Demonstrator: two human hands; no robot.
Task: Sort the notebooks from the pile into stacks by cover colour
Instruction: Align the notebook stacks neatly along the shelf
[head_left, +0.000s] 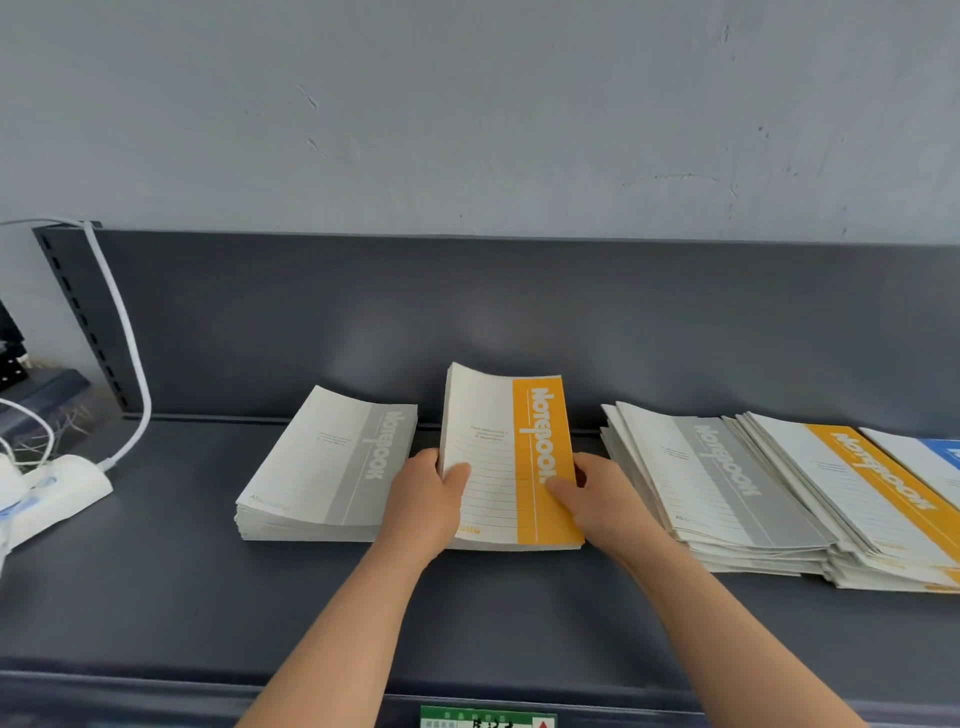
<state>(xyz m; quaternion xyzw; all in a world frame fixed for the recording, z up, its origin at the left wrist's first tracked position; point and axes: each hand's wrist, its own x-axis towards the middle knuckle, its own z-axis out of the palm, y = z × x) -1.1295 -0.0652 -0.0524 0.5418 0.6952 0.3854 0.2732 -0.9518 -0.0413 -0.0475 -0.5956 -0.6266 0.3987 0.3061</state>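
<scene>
**A:** What carries it all?

**B:** One dark grey shelf (156, 597) with a raised back panel.

**A:** And the biggest heap on it?

**B:** One loose pile (727, 540) of notebooks at the right end, running off the frame. Three covers show on top: one grey cover (722, 467), one orange cover (872, 483) and one blue cover (945, 452) at the very edge.

**A:** How many sorted stacks are there?

**B:** Two, side by side near the back edge at the middle. The grey stack (332, 467) is on the left, and the orange stack (509, 457) is just beside it on the right.

**A:** How many hands?

**B:** Two, both clasping the orange stack. The left hand (426, 499) grips its left side with the thumb on the top cover. The right hand (597, 499) grips its right side with the thumb on the orange band.

**A:** Anything smaller?

**B:** One white power strip (57, 488) sits at the left end with one white cable (122, 332) rising from it. One green label (488, 717) is on the front edge.
</scene>
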